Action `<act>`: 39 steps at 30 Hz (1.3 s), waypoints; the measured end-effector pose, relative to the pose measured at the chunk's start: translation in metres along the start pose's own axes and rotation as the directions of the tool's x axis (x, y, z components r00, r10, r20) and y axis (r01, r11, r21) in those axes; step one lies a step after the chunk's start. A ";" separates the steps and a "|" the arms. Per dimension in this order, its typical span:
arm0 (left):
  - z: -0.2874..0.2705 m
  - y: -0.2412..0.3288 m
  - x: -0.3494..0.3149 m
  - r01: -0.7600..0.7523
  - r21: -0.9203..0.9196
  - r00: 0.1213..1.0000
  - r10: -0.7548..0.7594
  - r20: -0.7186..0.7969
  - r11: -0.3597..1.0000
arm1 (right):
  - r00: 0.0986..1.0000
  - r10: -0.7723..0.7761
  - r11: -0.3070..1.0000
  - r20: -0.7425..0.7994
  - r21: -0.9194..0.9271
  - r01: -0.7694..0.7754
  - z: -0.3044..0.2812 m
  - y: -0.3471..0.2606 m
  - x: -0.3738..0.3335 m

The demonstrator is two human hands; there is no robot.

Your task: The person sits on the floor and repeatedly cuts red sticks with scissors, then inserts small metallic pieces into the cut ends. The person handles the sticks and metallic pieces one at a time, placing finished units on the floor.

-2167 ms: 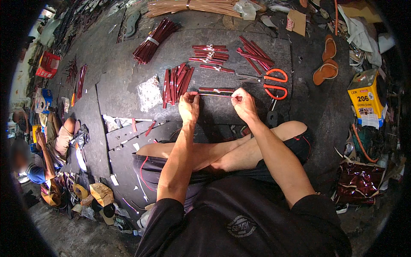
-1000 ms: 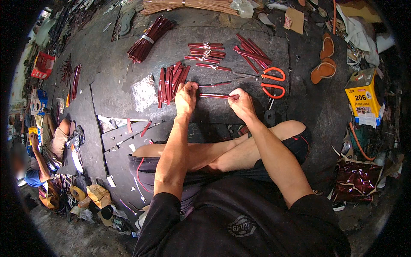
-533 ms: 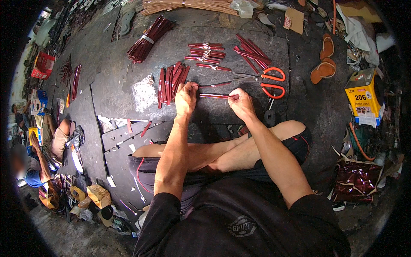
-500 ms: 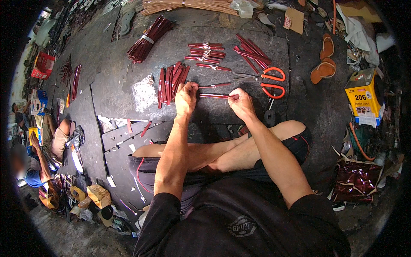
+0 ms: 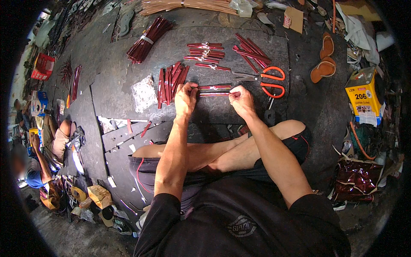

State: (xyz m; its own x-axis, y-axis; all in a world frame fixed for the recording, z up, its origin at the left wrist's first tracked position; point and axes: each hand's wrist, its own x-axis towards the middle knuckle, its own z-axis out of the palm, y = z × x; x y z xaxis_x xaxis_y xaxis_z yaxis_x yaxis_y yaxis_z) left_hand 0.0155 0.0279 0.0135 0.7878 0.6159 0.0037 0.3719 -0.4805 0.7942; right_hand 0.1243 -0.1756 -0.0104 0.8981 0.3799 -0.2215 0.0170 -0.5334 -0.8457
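A shiny dark red strip (image 5: pixel 214 94) is stretched level between my two hands. My left hand (image 5: pixel 186 97) pinches its left end, and my right hand (image 5: pixel 240 101) pinches the right end. Just beyond it lies another red strip (image 5: pixel 215 87) with a small pale fitting at its middle. Farther up, several red strips with silvery fittings (image 5: pixel 206 53) lie in a stacked row. Loose red strips (image 5: pixel 172 82) fan out beside my left hand. Scissors with orange handles (image 5: pixel 273 73) rest beyond my right hand, blades pointing left.
A clear bag of small pale pieces (image 5: pixel 145 92) lies left of the strips. Farther off are a tied red bundle (image 5: pixel 147 40) and more loose strips (image 5: pixel 251 51). Orange sandals (image 5: pixel 324 68) and a yellow can (image 5: pixel 364 97) stand at the right. Another person (image 5: pixel 39 165) sits far left.
The strip between my hands has shifted and turned slightly, showing a paler edge. The strip beyond it now lies more level, with its pale fitting in sight. Both hands keep nearly the same place.
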 end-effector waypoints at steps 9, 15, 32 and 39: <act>0.005 -0.012 0.000 -0.037 0.034 0.999 0.038 -0.036 0.999 | 0.979 0.189 0.895 0.074 0.398 -0.203 -0.001 0.000 0.006; 0.004 -0.009 0.001 -0.083 0.054 0.995 0.086 -0.050 0.995 | 0.979 0.185 0.921 0.083 0.332 -0.202 -0.008 -0.011 0.005; 0.003 -0.003 -0.001 -0.038 0.004 0.999 0.038 -0.039 0.999 | 0.983 0.168 0.925 0.079 0.332 -0.185 -0.007 -0.013 0.004; 0.004 -0.001 0.001 0.041 0.013 0.999 -0.041 -0.009 0.999 | 0.985 0.157 0.922 0.077 0.345 -0.174 -0.007 -0.012 0.005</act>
State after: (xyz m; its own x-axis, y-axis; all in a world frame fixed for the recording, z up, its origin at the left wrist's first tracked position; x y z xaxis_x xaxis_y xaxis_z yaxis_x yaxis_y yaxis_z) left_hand 0.0179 0.0267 0.0100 0.7674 0.6407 -0.0232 0.4104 -0.4632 0.7855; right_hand 0.1315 -0.1725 0.0024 0.8533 0.3479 -0.3884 -0.2926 -0.2972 -0.9089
